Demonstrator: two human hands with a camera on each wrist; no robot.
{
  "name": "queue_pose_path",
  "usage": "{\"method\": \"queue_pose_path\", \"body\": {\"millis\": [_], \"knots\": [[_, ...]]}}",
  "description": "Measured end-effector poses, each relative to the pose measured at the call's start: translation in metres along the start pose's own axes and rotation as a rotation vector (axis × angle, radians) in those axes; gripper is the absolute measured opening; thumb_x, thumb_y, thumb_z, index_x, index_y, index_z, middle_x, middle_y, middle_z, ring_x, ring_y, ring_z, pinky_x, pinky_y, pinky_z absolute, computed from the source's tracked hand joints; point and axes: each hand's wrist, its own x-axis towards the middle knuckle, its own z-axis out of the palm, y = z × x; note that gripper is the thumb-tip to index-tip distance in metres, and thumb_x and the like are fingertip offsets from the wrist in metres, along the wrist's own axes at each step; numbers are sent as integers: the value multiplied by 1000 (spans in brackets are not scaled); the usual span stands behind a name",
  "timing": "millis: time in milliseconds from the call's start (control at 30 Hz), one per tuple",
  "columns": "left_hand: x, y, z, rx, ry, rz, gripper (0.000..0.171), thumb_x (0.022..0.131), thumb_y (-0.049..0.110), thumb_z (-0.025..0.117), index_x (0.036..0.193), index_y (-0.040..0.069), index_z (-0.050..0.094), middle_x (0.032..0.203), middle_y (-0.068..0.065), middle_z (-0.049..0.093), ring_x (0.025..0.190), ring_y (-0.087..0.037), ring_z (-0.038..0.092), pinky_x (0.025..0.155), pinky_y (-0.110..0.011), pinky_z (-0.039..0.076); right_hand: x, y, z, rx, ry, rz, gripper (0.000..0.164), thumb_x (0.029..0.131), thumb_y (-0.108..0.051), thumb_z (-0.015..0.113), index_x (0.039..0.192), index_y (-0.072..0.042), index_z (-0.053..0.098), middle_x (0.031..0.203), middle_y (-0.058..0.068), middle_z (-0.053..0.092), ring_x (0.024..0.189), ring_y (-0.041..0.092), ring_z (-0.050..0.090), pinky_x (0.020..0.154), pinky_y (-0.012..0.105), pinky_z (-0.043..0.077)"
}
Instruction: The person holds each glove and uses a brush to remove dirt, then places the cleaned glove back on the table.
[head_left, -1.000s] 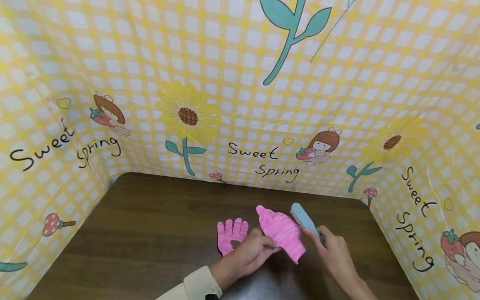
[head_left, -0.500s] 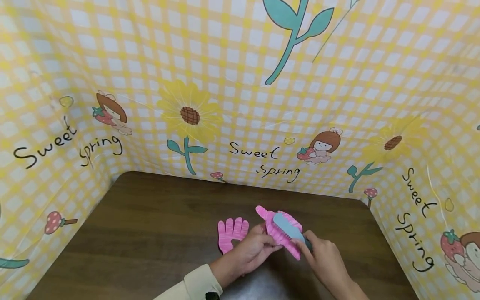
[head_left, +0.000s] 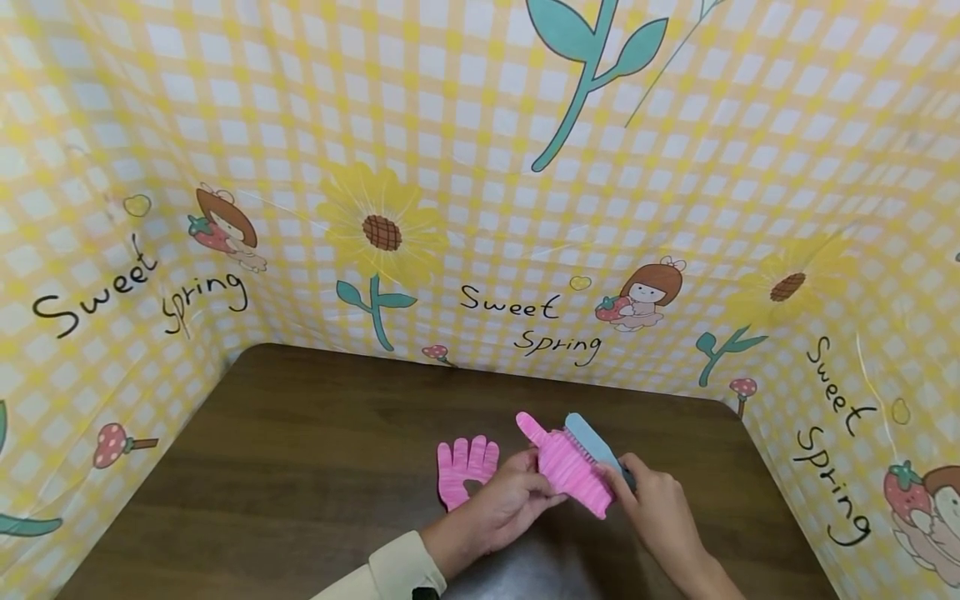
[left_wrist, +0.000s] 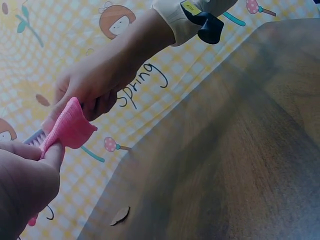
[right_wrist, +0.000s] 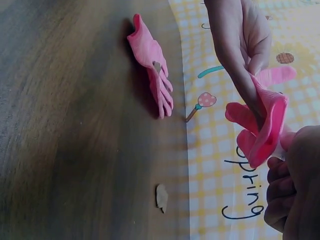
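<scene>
My left hand [head_left: 506, 508] pinches a pink knitted glove [head_left: 566, 468] above the table, its thumb on the near side and one glove finger sticking up to the left. In my right hand [head_left: 663, 508] is a light blue brush [head_left: 591, 437], gripped by its handle. The brush lies along the glove's upper right side, bristles facing the knit. From the right wrist view, the held glove's cuff [right_wrist: 272, 125] faces the camera, and the right hand hides most of the brush. A second pink glove [head_left: 453, 475] lies flat beside my left hand, with a grey-brown patch on it.
Under both hands is a dark wooden table [head_left: 300, 467]. A small brown flake [right_wrist: 161, 197] lies on it near the far edge. A yellow checked cloth [head_left: 487, 208] with printed flowers and lettering stands around the back and sides.
The brush passed from the glove's right side across its face, covering it, then moved back to the upper right side. The left hand has kept its grip on the glove, which has turned slightly.
</scene>
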Motion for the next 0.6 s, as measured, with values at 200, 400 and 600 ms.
{"method": "queue_pose_path", "body": {"millis": [200, 400, 600], "knots": [[0, 0, 1, 19, 29, 16, 67, 81, -19, 39, 147, -9, 35, 135, -15, 55, 120, -23, 52, 123, -62, 27, 4, 19, -6, 3, -113, 200, 36, 100, -40, 63, 94, -4, 67, 58, -6, 40, 53, 11, 42, 51, 26, 38], [1, 2, 1, 28, 39, 31, 69, 80, -19, 39, 148, -9, 36, 139, -17, 54, 124, -23, 50, 123, -62, 25, 3, 26, -13, 84, -193, 307, 43, 102, -46, 58, 102, -3, 67, 68, 0, 55, 57, 14, 47, 53, 26, 40], [1, 2, 3, -10, -14, 40, 72, 83, -19, 34, 154, -13, 24, 159, -30, 35, 149, -38, 32, 124, -62, 20, -5, 0, -10, 147, -60, 40, 16, 95, -26, 71, 87, -15, 64, 60, -14, 40, 54, -1, 36, 50, 20, 35]]}}
